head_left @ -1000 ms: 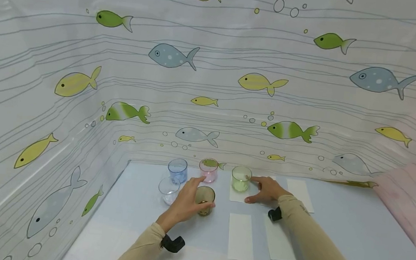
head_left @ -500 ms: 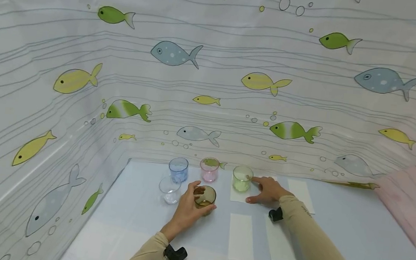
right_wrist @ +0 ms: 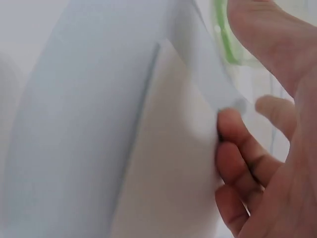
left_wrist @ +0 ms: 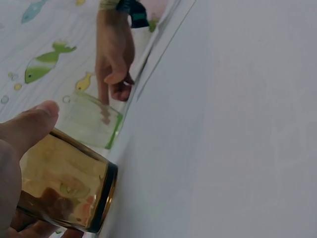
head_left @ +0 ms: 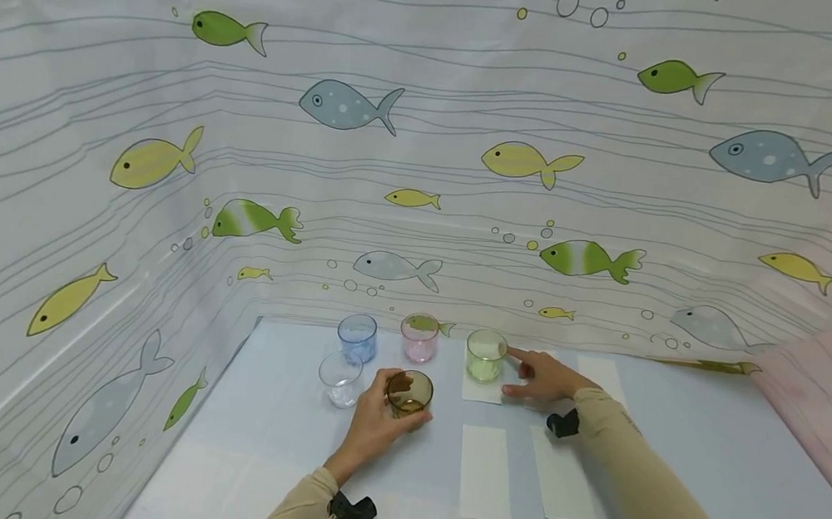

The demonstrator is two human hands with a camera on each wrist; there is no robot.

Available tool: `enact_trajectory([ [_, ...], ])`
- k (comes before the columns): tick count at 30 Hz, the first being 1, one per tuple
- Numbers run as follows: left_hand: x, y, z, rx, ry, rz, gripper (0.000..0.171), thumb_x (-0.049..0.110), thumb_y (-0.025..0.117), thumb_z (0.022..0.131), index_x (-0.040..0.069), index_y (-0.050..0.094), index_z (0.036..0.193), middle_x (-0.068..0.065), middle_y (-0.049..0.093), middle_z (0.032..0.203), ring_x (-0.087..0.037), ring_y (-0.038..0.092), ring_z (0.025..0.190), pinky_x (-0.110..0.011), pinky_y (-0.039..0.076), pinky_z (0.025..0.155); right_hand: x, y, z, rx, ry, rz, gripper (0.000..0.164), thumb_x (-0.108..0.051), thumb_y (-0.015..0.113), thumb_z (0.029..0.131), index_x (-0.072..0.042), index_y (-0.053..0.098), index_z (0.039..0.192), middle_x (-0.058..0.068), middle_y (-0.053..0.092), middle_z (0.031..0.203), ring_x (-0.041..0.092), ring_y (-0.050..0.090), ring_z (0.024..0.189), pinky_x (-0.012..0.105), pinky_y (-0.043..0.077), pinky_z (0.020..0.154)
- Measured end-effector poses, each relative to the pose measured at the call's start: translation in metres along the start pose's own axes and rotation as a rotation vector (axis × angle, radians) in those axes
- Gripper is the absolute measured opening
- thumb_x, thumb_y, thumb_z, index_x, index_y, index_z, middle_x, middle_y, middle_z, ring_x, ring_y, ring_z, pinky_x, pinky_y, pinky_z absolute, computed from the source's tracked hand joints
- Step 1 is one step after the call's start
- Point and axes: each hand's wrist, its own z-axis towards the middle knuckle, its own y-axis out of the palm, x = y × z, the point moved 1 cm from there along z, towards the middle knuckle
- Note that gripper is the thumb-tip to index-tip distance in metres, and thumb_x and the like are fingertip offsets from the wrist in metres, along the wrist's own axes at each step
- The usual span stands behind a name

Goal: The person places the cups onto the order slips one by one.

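Note:
My left hand (head_left: 369,432) grips an amber glass tumbler (head_left: 413,386) with the thumb on one side and fingers round the other. In the left wrist view the amber tumbler (left_wrist: 69,181) appears close up. My right hand (head_left: 549,378) is beside a pale green glass tumbler (head_left: 483,365), its index finger extended to the rim and its other fingers partly curled. The green tumbler stands on a white paper strip (head_left: 481,394). In the right wrist view only an edge of the green tumbler (right_wrist: 225,37) shows past the thumb.
Left of the amber tumbler stand a clear tumbler (head_left: 339,382) and a blue tumbler (head_left: 356,341); a pink tumbler (head_left: 419,343) is behind it. More white strips (head_left: 487,475) lie on the pale table (head_left: 233,442). A fish-patterned curtain (head_left: 418,235) encloses the back and sides.
My left hand has closed its fingers round the amber tumbler, which stays in about the same place. My right hand's index finger has straightened, and the hand has shifted slightly right.

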Motion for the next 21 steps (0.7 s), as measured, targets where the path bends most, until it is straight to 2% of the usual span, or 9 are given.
enact_trajectory([
  [4,-0.003,0.001,-0.001,0.001,-0.003,-0.009,0.077,0.024,0.097,0.078,0.004,0.055,0.139,-0.012,0.072,0.133,-0.031,0.069,0.121,-0.050,0.057,0.102,0.003,-0.010,-0.008,0.008,-0.059,0.072,0.084,-0.039,0.082,0.094,-0.002,0.044,0.160,0.002,0.064,0.100,0.016,0.055,0.092,0.032,0.046,0.083],
  [9,-0.007,0.002,-0.003,-0.010,-0.017,-0.024,0.076,0.026,0.097,0.079,0.004,0.056,0.140,-0.015,0.072,0.132,-0.032,0.069,0.119,-0.045,0.058,0.100,0.010,-0.026,-0.022,0.076,-0.141,0.085,0.078,-0.028,0.086,0.091,-0.005,0.050,0.157,0.006,0.069,0.104,0.022,0.058,0.096,0.035,0.051,0.087],
  [11,-0.008,0.003,-0.004,-0.018,-0.029,-0.039,0.076,0.025,0.097,0.078,0.006,0.057,0.140,-0.014,0.072,0.131,-0.032,0.070,0.119,-0.041,0.058,0.100,0.015,-0.035,-0.030,0.110,-0.136,0.060,0.079,-0.027,0.088,0.089,-0.007,0.052,0.156,0.008,0.067,0.105,0.024,0.055,0.097,0.035,0.049,0.083],
  [16,-0.010,0.002,-0.004,-0.023,-0.052,-0.064,0.073,0.024,0.097,0.077,0.012,0.060,0.139,-0.008,0.073,0.131,-0.030,0.070,0.119,-0.038,0.057,0.100,0.033,-0.054,-0.050,0.148,-0.056,-0.011,0.084,-0.029,0.091,0.086,-0.007,0.051,0.157,0.011,0.062,0.102,0.024,0.048,0.093,0.032,0.040,0.073],
  [21,-0.012,0.001,-0.003,-0.023,-0.059,-0.076,0.070,0.019,0.097,0.077,0.012,0.062,0.138,-0.008,0.073,0.130,-0.030,0.070,0.119,-0.041,0.056,0.104,0.053,-0.053,-0.062,0.130,-0.023,-0.044,0.090,-0.036,0.092,0.084,-0.004,0.049,0.157,0.008,0.055,0.097,0.021,0.046,0.087,0.029,0.037,0.069],
])
